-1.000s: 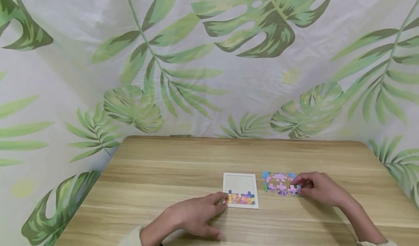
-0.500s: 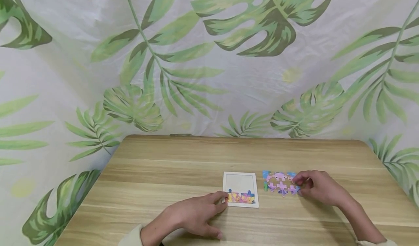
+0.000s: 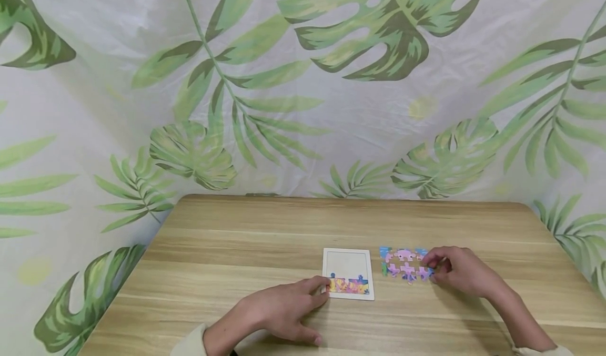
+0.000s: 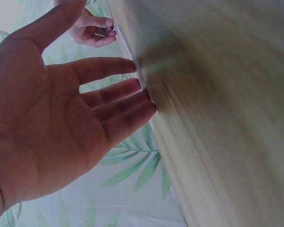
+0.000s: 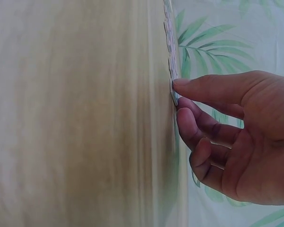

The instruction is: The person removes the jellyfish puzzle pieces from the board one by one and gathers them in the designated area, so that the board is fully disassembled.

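In the head view, my left hand (image 3: pixel 286 308) lies by a white puzzle frame (image 3: pixel 347 256), fingers nearly straight and fingertips touching its left edge. A bottom row of joined puzzle pieces (image 3: pixel 349 286), yellow, pink and blue, sits inside that frame. Right of it lies a group of pink and blue jigsaw pieces (image 3: pixel 407 268) on the table. My right hand (image 3: pixel 466 272) is at the group's right end, pinching a puzzle piece (image 5: pixel 173 94) between thumb and index finger, as the right wrist view shows. The other fingers of that hand are curled, and they partly cover the pieces in the head view.
Both hands work over a wood-grain table (image 3: pixel 246 240) with rounded back corners. Behind it hangs a pale curtain (image 3: pixel 284 151) printed with green leaves. The upper part of the frame shows its bare cream backing.
A pink piece at the group's lower right has shifted up and right against its neighbours, under my right fingers. My right hand has barely moved; my left hand stays in place.
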`<state>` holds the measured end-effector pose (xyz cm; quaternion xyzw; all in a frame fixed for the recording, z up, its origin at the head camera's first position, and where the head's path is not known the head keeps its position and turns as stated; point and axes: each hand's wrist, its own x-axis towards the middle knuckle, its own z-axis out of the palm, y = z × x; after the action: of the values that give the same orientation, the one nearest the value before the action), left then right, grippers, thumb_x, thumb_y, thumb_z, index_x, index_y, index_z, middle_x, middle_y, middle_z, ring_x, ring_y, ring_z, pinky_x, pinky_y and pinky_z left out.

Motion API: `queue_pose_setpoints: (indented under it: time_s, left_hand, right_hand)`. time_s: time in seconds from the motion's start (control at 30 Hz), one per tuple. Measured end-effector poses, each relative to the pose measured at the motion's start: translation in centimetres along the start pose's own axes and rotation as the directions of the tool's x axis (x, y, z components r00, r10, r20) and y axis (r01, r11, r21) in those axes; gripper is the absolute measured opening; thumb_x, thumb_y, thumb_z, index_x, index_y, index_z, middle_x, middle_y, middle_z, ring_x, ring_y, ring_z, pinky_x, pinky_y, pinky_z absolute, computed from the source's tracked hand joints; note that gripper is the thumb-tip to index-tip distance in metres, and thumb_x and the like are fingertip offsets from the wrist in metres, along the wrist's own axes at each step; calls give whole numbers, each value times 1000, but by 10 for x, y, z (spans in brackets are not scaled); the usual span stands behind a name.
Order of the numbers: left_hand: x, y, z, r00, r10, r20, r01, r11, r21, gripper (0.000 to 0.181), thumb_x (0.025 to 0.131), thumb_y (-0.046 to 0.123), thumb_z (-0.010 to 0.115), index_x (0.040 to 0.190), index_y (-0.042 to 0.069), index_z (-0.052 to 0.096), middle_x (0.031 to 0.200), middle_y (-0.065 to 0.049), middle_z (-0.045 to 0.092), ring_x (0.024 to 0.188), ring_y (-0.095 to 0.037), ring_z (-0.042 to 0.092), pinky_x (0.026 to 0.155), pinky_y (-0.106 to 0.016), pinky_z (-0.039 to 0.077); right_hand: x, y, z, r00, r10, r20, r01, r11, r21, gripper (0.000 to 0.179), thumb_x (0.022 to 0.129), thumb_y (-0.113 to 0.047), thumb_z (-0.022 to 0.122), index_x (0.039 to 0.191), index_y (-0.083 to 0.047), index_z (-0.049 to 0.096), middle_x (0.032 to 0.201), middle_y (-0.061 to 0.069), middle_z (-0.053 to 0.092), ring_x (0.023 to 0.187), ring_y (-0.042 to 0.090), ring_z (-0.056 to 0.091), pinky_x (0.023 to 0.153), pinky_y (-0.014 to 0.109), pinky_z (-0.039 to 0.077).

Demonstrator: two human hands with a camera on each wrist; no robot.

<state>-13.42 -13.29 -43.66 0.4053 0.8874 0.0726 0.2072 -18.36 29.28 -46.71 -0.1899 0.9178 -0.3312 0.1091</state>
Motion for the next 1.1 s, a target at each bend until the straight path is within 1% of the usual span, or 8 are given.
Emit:
queue_pose_setpoints:
  time_s: [0.2, 0.3, 0.43, 0.57, 0.83, 0.93, 1.1]
  left_hand:
    - [0, 1, 0, 1000, 5, -1, -5, 1000, 7, 81, 98, 57, 73, 160, 10, 51, 172, -4, 35, 153, -17, 47, 120, -32, 47]
    - [1, 0, 0, 1000, 5, 0, -5, 1000, 11, 81, 99, 58, 72, 161, 9, 50, 172, -5, 35, 153, -18, 46, 121, -33, 47]
    - [1, 1, 0, 1000, -5, 7, 5, 1000, 4, 82, 99, 58, 71, 161, 10, 49, 173, -4, 33, 154, -18, 45, 121, -34, 47]
    - [0, 1, 0, 1000, -19, 12, 19, 1000, -3, 81, 100, 59, 70, 162, 11, 49, 174, -3, 32, 155, -18, 43, 122, -34, 46]
    - [1, 0, -1, 999, -35, 11, 35, 999, -7, 79, 101, 60, 67, 163, 15, 47, 173, -4, 30, 146, -14, 53, 117, -32, 51]
    - [1, -1, -2, 999, -33, 4, 33, 999, 1, 78, 102, 59, 66, 162, 13, 48, 172, -3, 32, 146, -14, 53, 116, -32, 51]
    - [0, -3, -2, 1000, -23, 2, 23, 1000, 6, 71, 103, 57, 66, 158, 14, 54, 171, -4, 35, 148, -16, 51, 117, -33, 51]
  right_hand:
    - [2, -1, -1, 1000, -4, -8, 4, 1000, -13, 27, 85, 1, 82, 109, -9, 77, 98, 0, 72, 80, 1, 59, 70, 22, 54]
    - [4, -4, -2, 1000, -16, -12, 15, 1000, -24, 26, 87, 0, 81, 110, -9, 77, 100, 0, 74, 81, 1, 61, 70, 22, 55]
    - [9, -12, -2, 1000, -14, -5, 14, 1000, -7, 22, 90, -3, 81, 111, -10, 77, 102, 0, 76, 83, 4, 63, 69, 22, 55]
    - [17, -24, 2, 1000, -29, 4, 29, 1000, 4, 24, 89, -3, 82, 112, -10, 77, 101, 0, 74, 83, 5, 62, 67, 23, 53]
    - [30, -42, 13, 998, -63, 25, 62, 998, 30, 23, 91, -2, 78, 114, -7, 77, 96, -1, 72, 80, 7, 61, 62, 23, 53]
    - [35, -50, 16, 996, -79, 34, 78, 996, 35, 22, 92, -4, 79, 113, -8, 77, 96, -1, 73, 81, 7, 62, 64, 23, 54]
    - [45, -60, 23, 993, -98, 59, 95, 994, 52, 21, 93, -7, 80, 114, -7, 77, 96, -1, 75, 83, 6, 64, 67, 23, 55]
